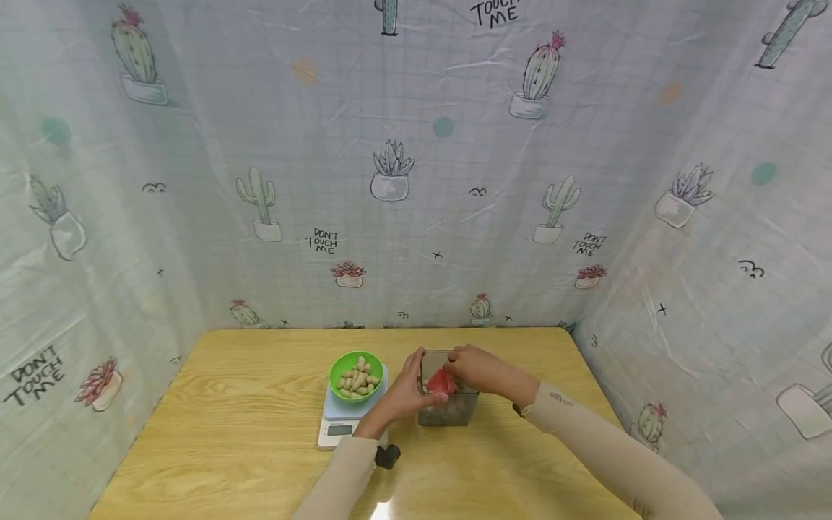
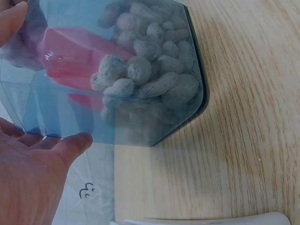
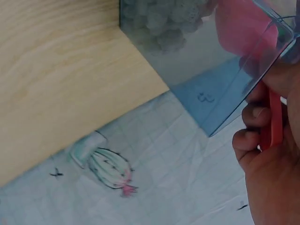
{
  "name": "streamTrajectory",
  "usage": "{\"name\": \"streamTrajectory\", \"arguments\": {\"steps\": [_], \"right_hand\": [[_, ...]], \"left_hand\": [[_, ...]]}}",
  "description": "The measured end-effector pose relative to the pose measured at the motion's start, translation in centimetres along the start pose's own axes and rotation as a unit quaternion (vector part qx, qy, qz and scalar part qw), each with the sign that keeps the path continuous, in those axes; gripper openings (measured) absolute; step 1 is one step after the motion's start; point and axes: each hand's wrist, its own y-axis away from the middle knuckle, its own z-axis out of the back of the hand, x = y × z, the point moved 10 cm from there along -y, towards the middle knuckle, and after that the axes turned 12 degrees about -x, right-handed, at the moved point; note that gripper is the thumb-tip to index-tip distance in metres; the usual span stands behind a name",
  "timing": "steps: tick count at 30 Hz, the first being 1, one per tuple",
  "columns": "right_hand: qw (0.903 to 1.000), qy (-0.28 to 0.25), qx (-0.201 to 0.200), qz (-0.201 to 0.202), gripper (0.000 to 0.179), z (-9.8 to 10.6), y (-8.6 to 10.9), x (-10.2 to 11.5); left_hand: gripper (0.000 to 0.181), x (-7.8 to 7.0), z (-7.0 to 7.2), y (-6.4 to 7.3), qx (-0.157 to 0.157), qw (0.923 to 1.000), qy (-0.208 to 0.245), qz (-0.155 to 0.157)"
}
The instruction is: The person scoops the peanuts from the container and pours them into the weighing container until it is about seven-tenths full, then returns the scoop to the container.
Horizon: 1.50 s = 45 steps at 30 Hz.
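A clear smoky plastic container (image 1: 445,414) of peanuts (image 2: 154,70) stands on the table. My left hand (image 1: 404,391) holds it at the left, thumb along the near wall and fingers at the rim. With my right hand (image 1: 479,368) I grip the red handle (image 3: 275,123) of a scoop, fingers curled round it. The scoop's red bowl (image 1: 441,381) is down inside the container, its edge against the peanuts in the left wrist view. Left of the container, a green bowl (image 1: 336,371) of peanuts sits on a white kitchen scale (image 1: 325,435).
The wooden table (image 1: 247,404) reaches back to a curtain (image 1: 416,238) printed with cacti, which also hangs along both sides. My left forearm passes over the scale's near right corner. A dark wrist strap piece (image 1: 388,456) sticks out at my left wrist.
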Motion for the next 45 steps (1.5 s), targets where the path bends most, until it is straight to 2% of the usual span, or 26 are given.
{"name": "streamTrajectory", "arguments": {"steps": [4,6,10,12,17,20,24,30,34,37,41,45], "right_hand": [[0.9959,-0.084,-0.018,-0.031,0.006,-0.1,0.7,-0.7],[0.9929,-0.109,-0.033,-0.033,0.007,0.0,0.9,-0.7],[0.9924,-0.108,-0.055,-0.02,0.006,-0.2,0.6,-0.2],[0.9935,-0.098,-0.054,-0.02,0.004,-0.4,0.5,-0.1],[0.9911,-0.098,-0.038,-0.082,0.009,-0.5,1.2,-1.2],[0.985,-0.107,-0.042,-0.129,0.013,-0.3,2.0,-2.2],[0.9755,-0.129,-0.054,-0.17,0.018,-0.1,3.0,-3.1],[0.9653,-0.136,-0.082,-0.207,0.021,-0.1,4.2,-3.9],[0.9546,-0.158,-0.099,-0.232,0.024,-0.1,4.8,-4.5],[0.9432,-0.188,-0.102,-0.254,0.025,-0.2,5.4,-4.9],[0.9341,-0.204,-0.111,-0.271,0.023,-0.4,6.3,-5.1],[0.9303,-0.201,-0.131,-0.277,0.019,-0.2,7.1,-5.2]], "left_hand": [[0.115,0.4,0.2,0.0,-0.004,0.9998,-0.017,0.005],[0.116,0.4,0.2,0.0,-0.004,0.9998,-0.019,0.005],[0.116,0.2,0.3,0.1,-0.006,1.0,-0.003,0.002],[0.115,0.1,0.3,0.0,-0.006,1.0,0.001,-0.001],[0.115,0.0,0.3,0.0,-0.004,1.0,-0.006,0.0],[0.115,-0.1,0.4,0.0,-0.007,0.9999,-0.009,0.003],[0.113,-0.2,0.4,-0.1,-0.007,0.9999,-0.012,0.006],[0.112,0.0,0.2,0.0,-0.004,0.9999,-0.012,0.011],[0.114,-0.1,0.2,0.2,-0.007,0.9996,-0.027,0.008],[0.113,-0.2,0.2,0.2,-0.008,0.9994,-0.032,0.01],[0.114,-0.2,0.3,0.2,-0.008,0.9993,-0.033,0.012],[0.117,-0.2,0.3,0.3,-0.006,0.9992,-0.037,0.01]]}}
